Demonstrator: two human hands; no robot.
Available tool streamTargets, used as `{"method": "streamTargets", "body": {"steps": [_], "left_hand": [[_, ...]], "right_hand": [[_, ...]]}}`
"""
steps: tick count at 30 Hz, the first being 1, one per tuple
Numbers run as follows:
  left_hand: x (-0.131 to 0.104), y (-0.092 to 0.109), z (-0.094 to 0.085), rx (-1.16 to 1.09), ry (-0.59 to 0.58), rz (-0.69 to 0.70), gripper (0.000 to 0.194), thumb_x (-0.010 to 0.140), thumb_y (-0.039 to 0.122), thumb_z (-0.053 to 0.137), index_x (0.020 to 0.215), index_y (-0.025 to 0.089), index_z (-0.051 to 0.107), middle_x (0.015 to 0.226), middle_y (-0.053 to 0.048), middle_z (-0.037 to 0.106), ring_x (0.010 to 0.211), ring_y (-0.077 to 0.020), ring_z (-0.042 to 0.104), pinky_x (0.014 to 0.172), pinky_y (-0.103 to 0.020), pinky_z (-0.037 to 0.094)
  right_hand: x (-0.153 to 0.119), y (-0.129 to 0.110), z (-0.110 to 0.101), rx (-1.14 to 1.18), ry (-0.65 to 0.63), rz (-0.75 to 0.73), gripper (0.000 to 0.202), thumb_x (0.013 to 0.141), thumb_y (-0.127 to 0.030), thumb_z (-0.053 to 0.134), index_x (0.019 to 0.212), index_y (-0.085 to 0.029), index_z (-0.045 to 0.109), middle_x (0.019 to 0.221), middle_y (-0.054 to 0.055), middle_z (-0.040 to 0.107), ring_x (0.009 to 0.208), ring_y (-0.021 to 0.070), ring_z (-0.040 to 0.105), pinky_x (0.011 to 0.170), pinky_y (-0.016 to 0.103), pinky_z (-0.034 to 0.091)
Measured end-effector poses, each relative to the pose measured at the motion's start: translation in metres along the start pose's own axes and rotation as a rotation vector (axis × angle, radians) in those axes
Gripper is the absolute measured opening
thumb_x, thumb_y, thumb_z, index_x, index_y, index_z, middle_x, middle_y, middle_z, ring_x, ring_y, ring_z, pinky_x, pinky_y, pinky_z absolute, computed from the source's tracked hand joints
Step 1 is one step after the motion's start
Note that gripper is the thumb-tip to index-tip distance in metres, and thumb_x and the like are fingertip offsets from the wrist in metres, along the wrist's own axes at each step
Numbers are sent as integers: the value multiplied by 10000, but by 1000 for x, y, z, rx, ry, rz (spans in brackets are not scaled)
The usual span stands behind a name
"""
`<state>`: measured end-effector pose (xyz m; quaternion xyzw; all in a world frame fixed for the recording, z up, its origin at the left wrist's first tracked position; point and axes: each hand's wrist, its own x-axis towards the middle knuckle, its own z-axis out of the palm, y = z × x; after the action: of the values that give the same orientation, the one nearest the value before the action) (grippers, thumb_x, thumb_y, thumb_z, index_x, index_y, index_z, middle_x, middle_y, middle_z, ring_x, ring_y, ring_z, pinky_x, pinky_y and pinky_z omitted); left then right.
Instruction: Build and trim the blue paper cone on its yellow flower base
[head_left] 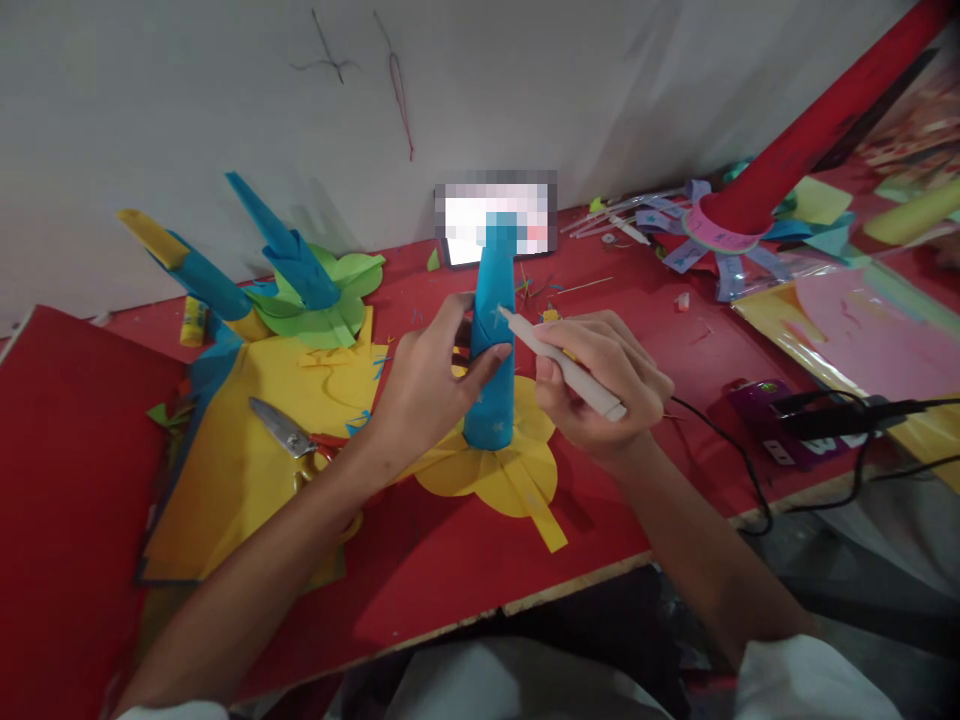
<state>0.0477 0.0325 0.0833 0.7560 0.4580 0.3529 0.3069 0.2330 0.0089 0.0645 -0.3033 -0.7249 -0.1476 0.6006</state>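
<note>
A blue paper tube (490,410) stands upright on a yellow flower-shaped paper base (450,478), with small pale star marks on its side. My left hand (442,375) is closed around the tube's middle, thumb across the front. In my right hand (611,375) is a white marker (574,376), its tip touching the tube beside a pale star mark. Scissors (289,430) with their handles partly behind my left forearm lie on yellow paper sheets (225,480) to the left.
Two more blue paper tubes (300,275), one on a green flower base, stand at the back left near a glue stick (193,321). A lit screen (461,235) leans against the wall. Cables, a purple box (780,425) and a red paper cone (810,120) are at right.
</note>
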Motion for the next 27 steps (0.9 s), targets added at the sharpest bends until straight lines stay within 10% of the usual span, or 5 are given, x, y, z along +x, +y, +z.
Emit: {"method": "streamTargets", "body": {"steps": [27], "left_hand": [[-1,5,-1,7,-5,-8,317,953,398,695,1196,237,572,1046,-46,770,916,-198,749,802,-325,627]], "right_hand": [[0,1,2,1,20,16,187,932,-172,611,1100,-228,671,814,28,743,678,195,712,632,332,590]]}}
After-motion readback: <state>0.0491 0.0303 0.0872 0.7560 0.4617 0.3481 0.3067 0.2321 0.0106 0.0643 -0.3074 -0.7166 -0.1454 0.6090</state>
